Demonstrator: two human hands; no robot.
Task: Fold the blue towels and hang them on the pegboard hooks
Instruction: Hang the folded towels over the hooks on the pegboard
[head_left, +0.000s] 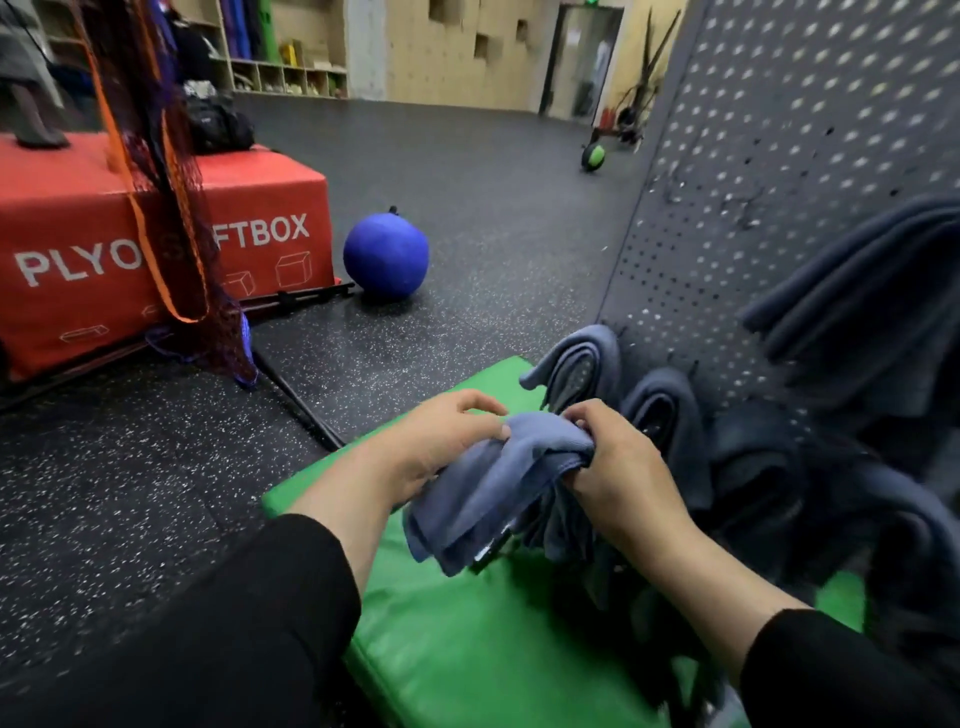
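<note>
A bunched blue towel (493, 483) hangs between both hands above the green mat (467, 649). My left hand (441, 441) grips its left side, thumb on top. My right hand (618, 467) pinches its upper right edge with curled fingers. The grey pegboard (779, 156) rises on the right. Folded blue towels (587, 364) (670, 415) hang low on it, and another towel (872, 296) hangs higher at the right. The hooks are hidden under the towels.
A red plyo soft box (156, 249) stands at the left with a dark net and orange strap (156, 208) draped in front. A blue ball (386, 253) lies on the speckled black floor; a small green ball (593, 157) lies farther back.
</note>
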